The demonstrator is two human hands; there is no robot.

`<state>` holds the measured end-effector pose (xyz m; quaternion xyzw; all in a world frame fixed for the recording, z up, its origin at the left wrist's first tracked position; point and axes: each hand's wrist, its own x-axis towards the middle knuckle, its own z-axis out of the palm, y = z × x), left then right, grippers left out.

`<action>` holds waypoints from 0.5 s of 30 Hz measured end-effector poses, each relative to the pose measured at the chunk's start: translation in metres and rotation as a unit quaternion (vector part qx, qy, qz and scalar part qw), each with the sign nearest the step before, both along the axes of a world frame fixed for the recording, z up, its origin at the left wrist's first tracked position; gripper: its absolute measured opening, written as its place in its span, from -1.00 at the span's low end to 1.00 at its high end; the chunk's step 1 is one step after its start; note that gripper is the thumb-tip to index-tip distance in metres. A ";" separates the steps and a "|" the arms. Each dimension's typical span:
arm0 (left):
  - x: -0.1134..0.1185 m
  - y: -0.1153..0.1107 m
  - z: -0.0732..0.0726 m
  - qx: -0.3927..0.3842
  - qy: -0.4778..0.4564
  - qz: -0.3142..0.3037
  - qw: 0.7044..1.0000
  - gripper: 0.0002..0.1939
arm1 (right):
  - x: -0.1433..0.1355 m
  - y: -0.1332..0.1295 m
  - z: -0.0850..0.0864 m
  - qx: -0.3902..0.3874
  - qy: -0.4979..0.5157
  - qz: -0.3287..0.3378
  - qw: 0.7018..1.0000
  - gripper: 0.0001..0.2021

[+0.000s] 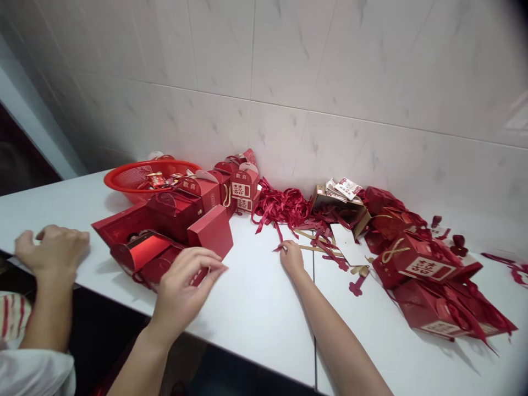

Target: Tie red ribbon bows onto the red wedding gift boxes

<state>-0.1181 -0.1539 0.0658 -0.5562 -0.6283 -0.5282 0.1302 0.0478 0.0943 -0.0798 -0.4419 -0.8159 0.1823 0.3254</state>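
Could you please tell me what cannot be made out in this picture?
In the head view:
Near box: part covered by the left hand.
Right hand: how its fingers hold the ribbon, too small.
Basket: floor, hidden by its near rim and contents.
Cards: fine print, too small and blurred.
Far-right ribbon: rest cut off by right edge.
Sleeve: wearer cut off by left edge.

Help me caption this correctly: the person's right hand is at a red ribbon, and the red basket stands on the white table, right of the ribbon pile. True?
Not quite: the head view shows the red basket left of the ribbon pile on the white table. The right hand is at a red ribbon.
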 end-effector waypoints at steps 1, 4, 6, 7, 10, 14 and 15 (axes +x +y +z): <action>-0.007 -0.003 -0.002 0.011 0.000 0.032 0.999 -0.90 | 0.004 -0.005 -0.002 0.004 0.010 0.009 1.000 -0.72; -0.030 -0.015 -0.016 0.054 0.011 0.181 0.982 -0.88 | 0.014 -0.021 -0.008 0.016 0.035 0.042 0.998 -0.74; -0.040 -0.023 -0.028 0.050 0.032 0.239 0.969 -0.84 | 0.017 -0.030 -0.011 0.022 0.047 0.061 0.997 -0.74; -0.044 -0.026 -0.033 0.038 0.044 0.248 0.967 -0.80 | 0.019 -0.033 -0.012 0.024 0.052 0.069 0.996 -0.74; -0.046 -0.028 -0.044 0.000 0.067 0.254 0.965 -0.63 | 0.020 -0.040 -0.013 0.030 0.065 0.080 0.994 -0.73; -0.044 -0.019 -0.055 -0.048 0.050 0.291 0.954 -0.44 | 0.021 -0.049 -0.009 0.034 0.087 0.085 0.992 -0.77; -0.044 -0.017 -0.058 -0.070 0.041 0.298 0.951 -0.42 | 0.021 -0.052 -0.007 0.034 0.095 0.083 0.991 -0.79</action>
